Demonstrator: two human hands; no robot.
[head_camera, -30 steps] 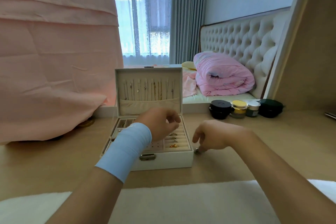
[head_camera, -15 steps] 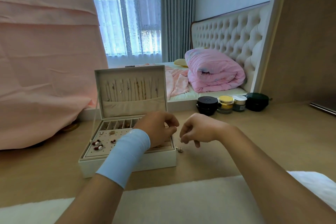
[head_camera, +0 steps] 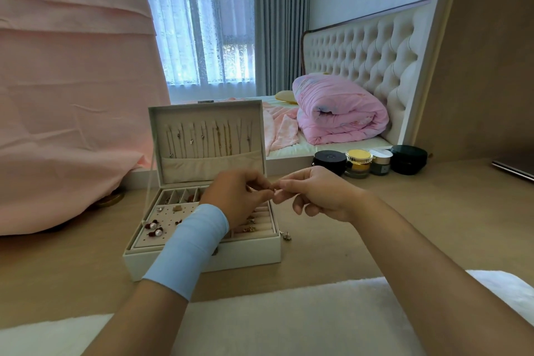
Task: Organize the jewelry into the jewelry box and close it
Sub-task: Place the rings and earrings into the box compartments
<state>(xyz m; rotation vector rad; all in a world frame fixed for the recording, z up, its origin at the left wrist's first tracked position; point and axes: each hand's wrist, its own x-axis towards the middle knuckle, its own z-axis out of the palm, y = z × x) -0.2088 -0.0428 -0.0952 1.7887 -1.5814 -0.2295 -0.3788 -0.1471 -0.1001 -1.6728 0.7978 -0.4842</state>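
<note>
Pinching one small earring (head_camera: 271, 189) together — left hand (head_camera: 237, 199), right hand (head_camera: 315, 196) — above one open jewelry box (head_camera: 202, 254).

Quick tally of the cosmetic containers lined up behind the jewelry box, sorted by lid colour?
Black lid: 2, the black jar on the left end and the black case on the right end
Yellow lid: 1, the yellow-lidded jar
White lid: 1, the white-lidded jar
Total: 4
</note>
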